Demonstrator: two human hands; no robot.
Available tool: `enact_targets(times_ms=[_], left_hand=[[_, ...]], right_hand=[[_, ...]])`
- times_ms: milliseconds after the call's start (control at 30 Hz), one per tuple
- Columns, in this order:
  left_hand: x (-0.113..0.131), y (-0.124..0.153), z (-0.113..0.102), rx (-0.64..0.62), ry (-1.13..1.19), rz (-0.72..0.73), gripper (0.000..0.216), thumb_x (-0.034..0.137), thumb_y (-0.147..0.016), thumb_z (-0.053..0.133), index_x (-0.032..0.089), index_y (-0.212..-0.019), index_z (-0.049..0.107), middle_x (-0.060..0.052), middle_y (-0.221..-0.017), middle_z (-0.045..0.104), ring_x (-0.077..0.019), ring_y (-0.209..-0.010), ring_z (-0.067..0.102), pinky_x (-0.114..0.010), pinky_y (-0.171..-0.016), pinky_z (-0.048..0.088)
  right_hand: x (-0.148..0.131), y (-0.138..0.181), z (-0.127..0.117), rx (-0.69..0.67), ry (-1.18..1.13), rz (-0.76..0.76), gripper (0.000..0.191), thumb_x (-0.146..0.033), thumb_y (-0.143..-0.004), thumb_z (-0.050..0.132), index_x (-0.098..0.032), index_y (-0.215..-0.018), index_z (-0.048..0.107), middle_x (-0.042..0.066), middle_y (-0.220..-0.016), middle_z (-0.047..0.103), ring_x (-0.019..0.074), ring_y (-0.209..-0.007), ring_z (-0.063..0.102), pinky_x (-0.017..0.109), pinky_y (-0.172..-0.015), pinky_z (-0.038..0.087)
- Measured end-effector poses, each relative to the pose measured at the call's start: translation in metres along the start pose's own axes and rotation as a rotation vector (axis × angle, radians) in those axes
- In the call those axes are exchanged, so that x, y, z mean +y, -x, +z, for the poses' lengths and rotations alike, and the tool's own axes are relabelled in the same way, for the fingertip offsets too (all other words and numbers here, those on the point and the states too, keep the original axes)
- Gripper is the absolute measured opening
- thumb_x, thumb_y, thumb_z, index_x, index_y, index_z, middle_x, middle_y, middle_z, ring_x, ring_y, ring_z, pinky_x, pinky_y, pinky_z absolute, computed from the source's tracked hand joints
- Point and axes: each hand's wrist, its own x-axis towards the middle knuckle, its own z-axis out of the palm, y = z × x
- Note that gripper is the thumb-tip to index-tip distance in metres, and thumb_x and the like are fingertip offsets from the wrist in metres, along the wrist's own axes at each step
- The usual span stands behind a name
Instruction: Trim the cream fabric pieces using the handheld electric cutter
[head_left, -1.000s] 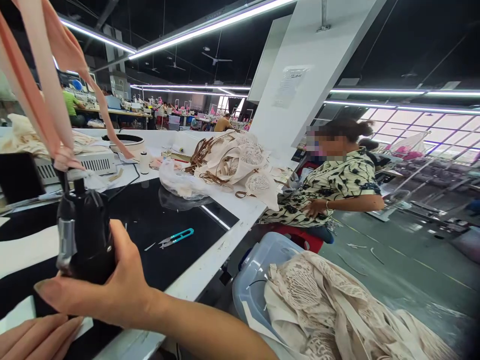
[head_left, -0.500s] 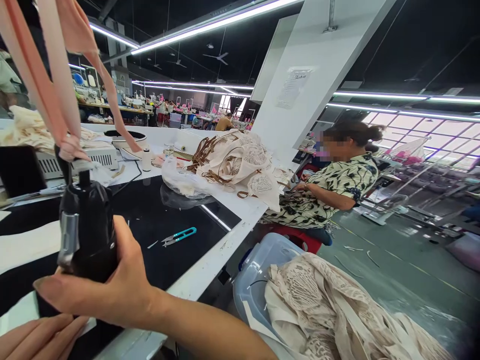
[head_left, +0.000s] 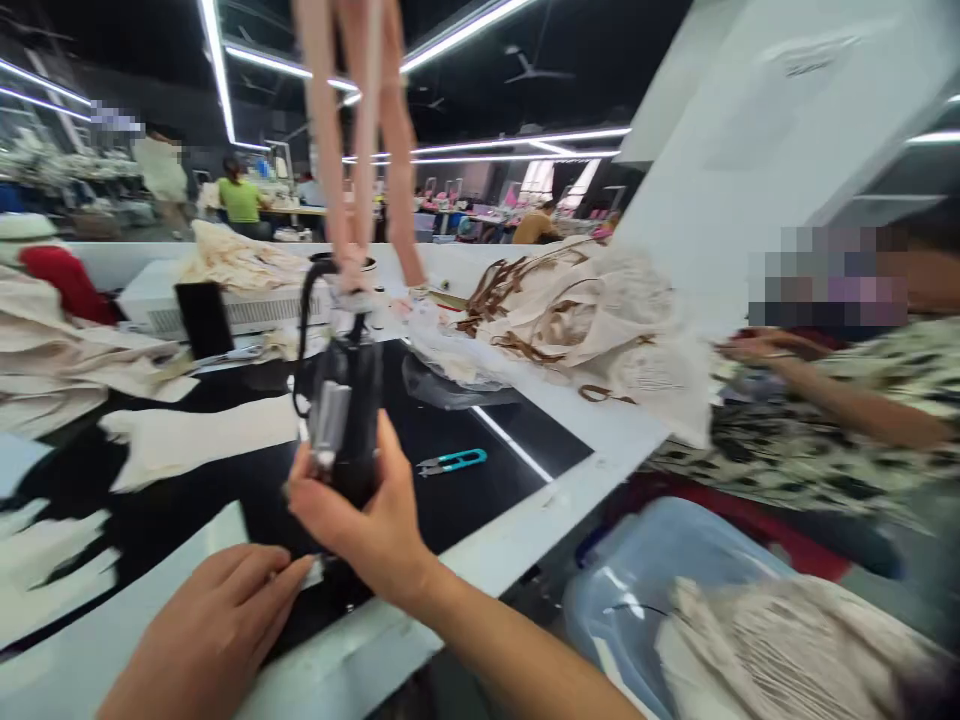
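Observation:
My right hand [head_left: 367,520] is wrapped round a black hand-held power tool [head_left: 364,400] with a silver lever on its side. The tool stands upright, hanging from pink fabric strips [head_left: 364,170], with a black cord looping at its top. Its lower end is hidden behind my hand. Just left of it, my left hand [head_left: 217,620] is closed, thumb and fingers pressed together on the edge of a small pale piece [head_left: 315,572] beside the tool's base. What that piece is made of cannot be made out. A pale sheet [head_left: 187,565] lies under and behind my left hand.
Blue thread snips [head_left: 465,460] lie on the black table surface [head_left: 420,520]. A cream fabric piece [head_left: 202,440] lies left of the tool. Lace garments [head_left: 592,320] are heaped at back right. A clear tub [head_left: 622,570] of garments stands beside the table, near a seated person [head_left: 847,400].
The view has swung left, so the table, tool and hands sit further right, with more of the left side showing. My right hand keeps its grip on the tool.

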Motion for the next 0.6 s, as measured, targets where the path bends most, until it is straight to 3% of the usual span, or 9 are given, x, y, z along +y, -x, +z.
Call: enact_targets(times_ms=[33, 167, 367, 600], left_hand=[[0.004, -0.002, -0.004, -0.075, -0.019, -0.005, 0.041, 0.015, -0.124, 0.040, 0.023, -0.124, 0.081, -0.003, -0.102, 0.081, -0.0185, -0.092, 0.079, -0.029, -0.086, 0.068], [0.016, -0.014, -0.001, -0.077, -0.048, -0.089, 0.030, 0.011, -0.120, 0.048, 0.017, -0.116, 0.077, -0.005, -0.094, 0.075, -0.0213, -0.084, 0.075, -0.035, -0.078, 0.066], [0.020, -0.018, 0.003, -0.087, -0.060, -0.115, 0.022, 0.008, -0.116, 0.055, 0.017, -0.119, 0.074, -0.004, -0.093, 0.074, -0.0211, -0.079, 0.069, -0.035, -0.073, 0.061], [0.021, -0.022, -0.001, -0.054, -0.076, -0.076, 0.021, 0.009, -0.119, 0.052, 0.016, -0.117, 0.072, -0.003, -0.090, 0.071, -0.0205, -0.078, 0.065, -0.034, -0.075, 0.059]], right_hand=[[-0.003, -0.001, -0.004, -0.012, -0.051, -0.004, 0.055, -0.061, -0.077, 0.102, -0.030, -0.094, 0.059, -0.006, -0.078, 0.067, 0.0141, -0.062, 0.060, 0.028, -0.056, 0.055], [0.001, -0.011, -0.019, 0.028, -0.107, -0.082, 0.043, -0.050, -0.085, 0.097, -0.029, -0.101, 0.063, -0.005, -0.078, 0.071, 0.0134, -0.059, 0.061, 0.026, -0.055, 0.055], [0.005, -0.009, -0.023, 0.066, -0.122, -0.099, 0.055, -0.054, -0.085, 0.100, -0.030, -0.121, 0.067, -0.005, -0.076, 0.074, 0.0156, -0.058, 0.067, 0.028, -0.055, 0.057], [0.005, -0.005, -0.020, 0.070, -0.136, -0.103, 0.061, -0.064, -0.083, 0.102, -0.030, -0.120, 0.068, -0.004, -0.078, 0.075, 0.0162, -0.057, 0.069, 0.028, -0.054, 0.058]])
